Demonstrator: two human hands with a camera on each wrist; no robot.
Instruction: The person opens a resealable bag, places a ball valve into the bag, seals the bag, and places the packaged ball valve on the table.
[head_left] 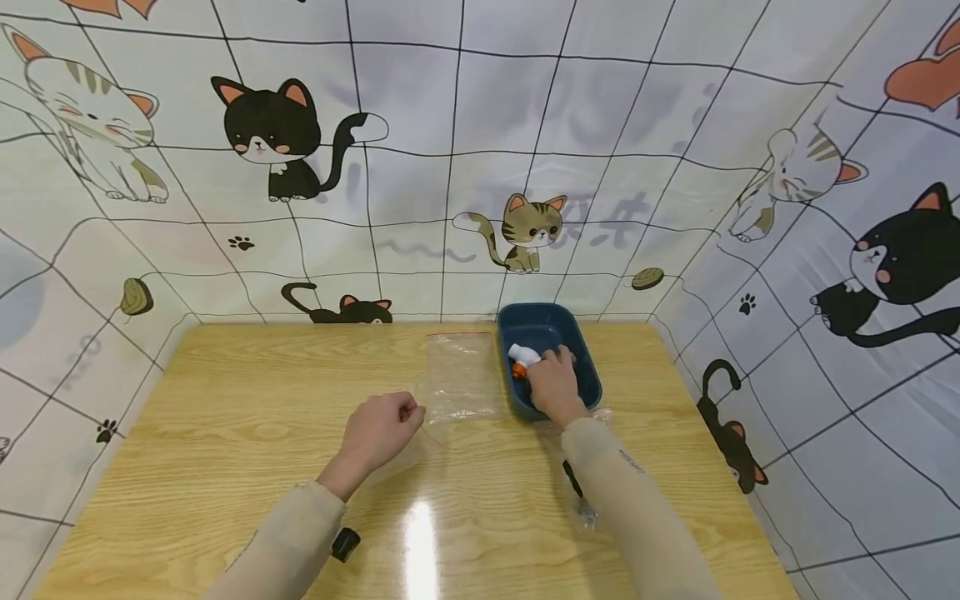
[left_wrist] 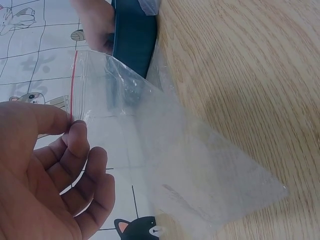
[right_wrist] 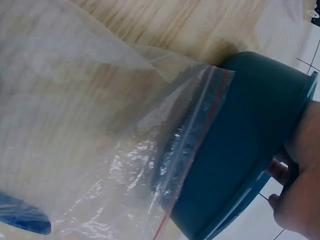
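Note:
My left hand [head_left: 378, 429] is raised over the table, its thumb and index finger pinching the red-lined top edge of a clear zip bag [left_wrist: 165, 145]. That bag hangs slack, with no contents showing. On the right, my right hand [head_left: 557, 387] reaches down into a dark blue plastic bin [head_left: 588, 387]. Its fingertips are among the things inside, and I cannot tell whether they grip one. Beside them in the bin lies a white piece with an orange end [head_left: 523, 358].
Another clear zip bag [head_left: 461, 375] lies flat left of the bin. Under the right forearm, a zip bag [right_wrist: 135, 165] with a blue item [right_wrist: 25, 217] touches the bin's near side. A small black cylinder [head_left: 346, 544] sits by the left forearm. Cat-print cloth [head_left: 420, 183] encloses the table.

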